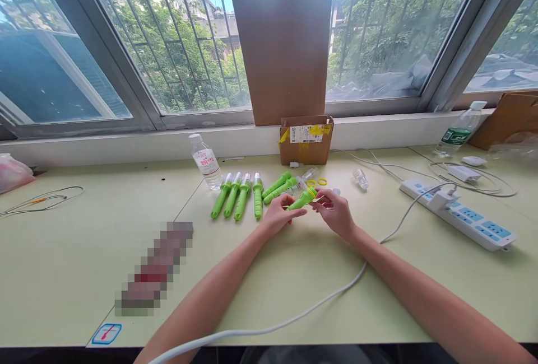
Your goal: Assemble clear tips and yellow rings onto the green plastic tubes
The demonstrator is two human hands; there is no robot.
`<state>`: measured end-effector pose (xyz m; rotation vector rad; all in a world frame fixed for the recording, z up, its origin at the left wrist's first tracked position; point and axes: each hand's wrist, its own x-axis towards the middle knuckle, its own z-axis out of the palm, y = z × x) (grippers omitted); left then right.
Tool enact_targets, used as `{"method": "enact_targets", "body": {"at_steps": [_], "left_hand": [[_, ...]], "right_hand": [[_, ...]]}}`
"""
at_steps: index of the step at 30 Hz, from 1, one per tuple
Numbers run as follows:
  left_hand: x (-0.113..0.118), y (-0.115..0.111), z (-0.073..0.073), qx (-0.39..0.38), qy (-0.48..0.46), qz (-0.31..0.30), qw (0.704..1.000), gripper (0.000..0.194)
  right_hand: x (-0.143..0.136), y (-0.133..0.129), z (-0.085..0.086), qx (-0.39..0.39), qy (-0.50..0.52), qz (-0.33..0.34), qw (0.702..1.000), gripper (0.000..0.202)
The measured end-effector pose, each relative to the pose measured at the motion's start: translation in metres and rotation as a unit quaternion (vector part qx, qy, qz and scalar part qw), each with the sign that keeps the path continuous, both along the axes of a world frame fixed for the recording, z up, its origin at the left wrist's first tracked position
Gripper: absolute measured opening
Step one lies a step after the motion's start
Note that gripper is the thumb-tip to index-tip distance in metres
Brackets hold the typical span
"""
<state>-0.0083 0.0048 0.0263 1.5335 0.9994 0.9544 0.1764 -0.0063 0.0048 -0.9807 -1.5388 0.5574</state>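
Note:
A green tube [301, 200] tilts up to the right between my two hands. Its lower end is in the closed fingers of my left hand [279, 215]. At its wider upper end are the bent fingertips of my right hand [335, 213], pressed together; whatever they pinch is too small to make out. Several green tubes with clear tops [241, 199] lie side by side to the left. More green pieces [276, 185] lie just behind my left hand, beside clear plastic parts [310, 173] and yellow rings [321, 181]. Another clear part [360, 179] lies to the right.
A small cardboard box [306, 154] and a water bottle [207, 162] stand at the back. A power strip [458, 213] lies right, its white cable [319, 301] crossing in front. Another bottle [460, 129] stands back right. A blurred object [155, 269] lies left.

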Motion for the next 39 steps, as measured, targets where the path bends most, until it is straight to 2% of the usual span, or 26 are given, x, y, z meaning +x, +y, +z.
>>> {"method": "enact_targets", "body": {"at_steps": [6, 15, 21, 28, 34, 39], "left_hand": [[-0.0006, 0.0004, -0.0045, 0.012, 0.022, 0.004, 1.000, 0.038], [0.0021, -0.0021, -0.0050, 0.006, 0.070, -0.050, 0.996, 0.046], [0.0003, 0.0025, -0.0076, -0.019, 0.050, -0.065, 0.996, 0.047], [-0.0072, 0.0045, 0.0011, -0.061, 0.024, -0.122, 0.990, 0.046], [-0.0041, -0.0003, 0.0020, -0.022, 0.049, -0.067, 0.996, 0.040], [-0.0019, -0.0030, 0.0006, 0.004, 0.031, -0.039, 0.999, 0.041]], "right_hand": [[0.0000, -0.0012, 0.0015, -0.004, -0.003, 0.002, 1.000, 0.025], [0.0012, 0.0010, 0.0023, -0.058, 0.019, 0.012, 0.998, 0.031], [0.0026, 0.0013, 0.0041, -0.054, 0.002, 0.024, 0.998, 0.031], [-0.0006, 0.0005, 0.0055, -0.050, -0.008, 0.048, 0.998, 0.031], [-0.0003, -0.0004, 0.0017, -0.024, 0.009, 0.030, 0.999, 0.024], [-0.0009, -0.0018, 0.0018, -0.008, 0.004, 0.020, 1.000, 0.023]]}}
